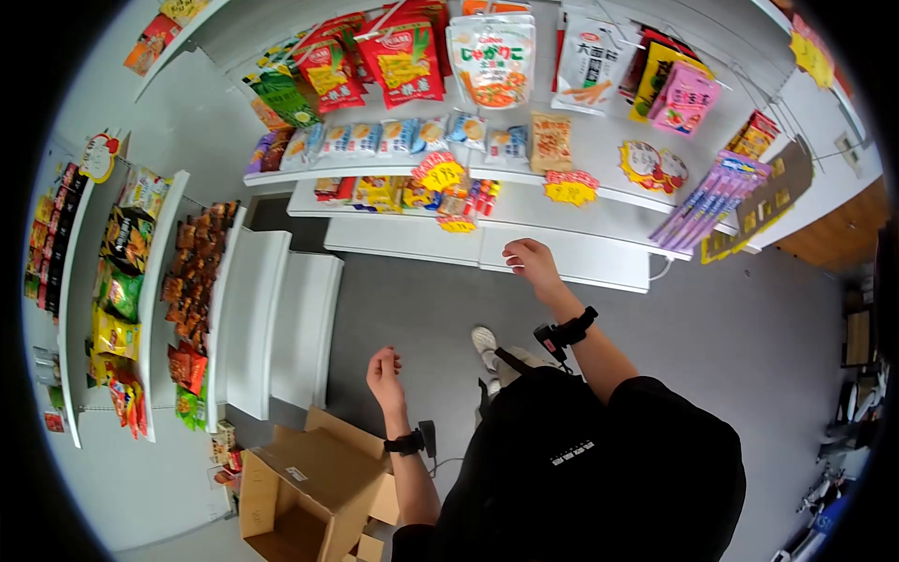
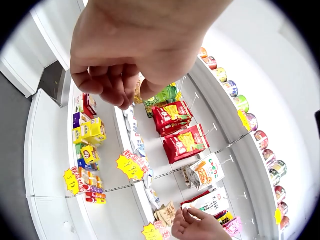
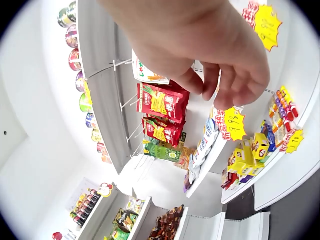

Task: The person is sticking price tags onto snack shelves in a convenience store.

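Note:
My left hand (image 1: 385,377) hangs over the floor near the cardboard box, fingers loosely curled with nothing in them. In front of the lower shelf is my right hand (image 1: 534,264), also loosely curled and holding nothing. Both hands are apart from the goods. On the facing shelf hang red snack bags (image 1: 401,56), a white-and-green snack pouch (image 1: 492,61) and a white snack bag (image 1: 595,61). A row of small blue-and-white packets (image 1: 379,138) lies along the shelf front. The left wrist view shows yellow boxes (image 2: 90,131) on the shelf below.
An open cardboard box (image 1: 314,473) stands on the floor at lower left. Side shelves carry brown packets (image 1: 199,272) and a yellow bag (image 1: 114,332). Purple stick packs (image 1: 709,199) jut out at the right shelf end. Canned goods (image 2: 260,140) line an upper shelf.

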`<action>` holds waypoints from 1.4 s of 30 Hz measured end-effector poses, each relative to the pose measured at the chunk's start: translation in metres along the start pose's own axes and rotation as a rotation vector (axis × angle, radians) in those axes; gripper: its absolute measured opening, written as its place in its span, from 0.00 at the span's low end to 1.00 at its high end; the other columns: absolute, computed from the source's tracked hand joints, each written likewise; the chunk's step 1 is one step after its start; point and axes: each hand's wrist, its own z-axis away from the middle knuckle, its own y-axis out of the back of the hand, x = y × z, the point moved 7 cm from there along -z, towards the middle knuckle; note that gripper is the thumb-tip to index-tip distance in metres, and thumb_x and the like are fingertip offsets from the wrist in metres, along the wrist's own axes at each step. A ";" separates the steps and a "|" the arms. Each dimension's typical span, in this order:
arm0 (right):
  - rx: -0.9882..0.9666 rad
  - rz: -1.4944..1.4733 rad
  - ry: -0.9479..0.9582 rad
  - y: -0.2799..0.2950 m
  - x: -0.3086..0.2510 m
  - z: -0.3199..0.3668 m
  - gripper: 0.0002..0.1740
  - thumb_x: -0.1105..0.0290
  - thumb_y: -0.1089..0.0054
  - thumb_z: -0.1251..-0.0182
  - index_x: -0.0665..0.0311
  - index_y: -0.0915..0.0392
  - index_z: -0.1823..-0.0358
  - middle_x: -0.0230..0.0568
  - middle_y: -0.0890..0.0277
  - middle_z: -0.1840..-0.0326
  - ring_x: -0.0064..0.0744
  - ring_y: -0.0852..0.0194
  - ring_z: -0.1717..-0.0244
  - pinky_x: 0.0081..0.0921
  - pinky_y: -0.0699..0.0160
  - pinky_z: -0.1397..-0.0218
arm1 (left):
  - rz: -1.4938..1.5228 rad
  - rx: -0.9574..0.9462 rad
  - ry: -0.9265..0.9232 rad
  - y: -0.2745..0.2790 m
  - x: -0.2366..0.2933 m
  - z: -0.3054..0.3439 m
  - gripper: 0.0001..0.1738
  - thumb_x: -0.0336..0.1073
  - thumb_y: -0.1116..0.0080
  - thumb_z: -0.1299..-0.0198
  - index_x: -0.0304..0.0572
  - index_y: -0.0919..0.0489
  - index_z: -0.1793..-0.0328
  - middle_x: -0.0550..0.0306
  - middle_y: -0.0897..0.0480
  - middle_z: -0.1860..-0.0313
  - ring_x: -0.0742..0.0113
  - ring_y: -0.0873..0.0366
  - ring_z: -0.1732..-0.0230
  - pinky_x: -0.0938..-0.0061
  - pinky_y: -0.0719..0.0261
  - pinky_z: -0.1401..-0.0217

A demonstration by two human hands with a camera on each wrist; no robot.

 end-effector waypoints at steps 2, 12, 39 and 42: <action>0.041 0.029 -0.017 0.028 0.003 0.020 0.13 0.61 0.44 0.38 0.62 0.22 0.59 0.32 0.21 0.63 0.22 0.26 0.64 0.20 0.29 0.61 | 0.029 -0.010 0.034 -0.008 -0.019 0.021 0.09 0.35 0.48 0.35 0.39 0.19 0.59 0.60 0.20 0.63 0.79 0.31 0.69 0.82 0.33 0.66; 0.198 -0.038 -0.007 0.137 -0.002 0.065 0.11 0.63 0.45 0.37 0.62 0.22 0.60 0.32 0.21 0.62 0.22 0.26 0.64 0.20 0.29 0.62 | -0.002 -0.093 0.039 -0.068 -0.024 0.076 0.11 0.38 0.47 0.34 0.38 0.19 0.58 0.63 0.21 0.66 0.79 0.32 0.69 0.83 0.34 0.66; 0.651 0.328 0.357 0.470 -0.052 -0.219 0.18 0.67 0.40 0.48 0.67 0.22 0.56 0.50 0.22 0.62 0.46 0.24 0.63 0.35 0.26 0.59 | -0.108 0.005 0.047 -0.282 -0.031 0.136 0.13 0.40 0.45 0.35 0.36 0.19 0.57 0.64 0.22 0.70 0.79 0.32 0.71 0.82 0.35 0.69; 0.641 0.126 0.160 0.477 -0.032 -0.237 0.20 0.65 0.39 0.48 0.69 0.23 0.55 0.56 0.21 0.54 0.54 0.23 0.52 0.40 0.25 0.48 | -0.139 0.052 0.064 -0.270 -0.033 0.144 0.13 0.40 0.45 0.35 0.37 0.18 0.58 0.64 0.22 0.71 0.79 0.31 0.71 0.82 0.35 0.69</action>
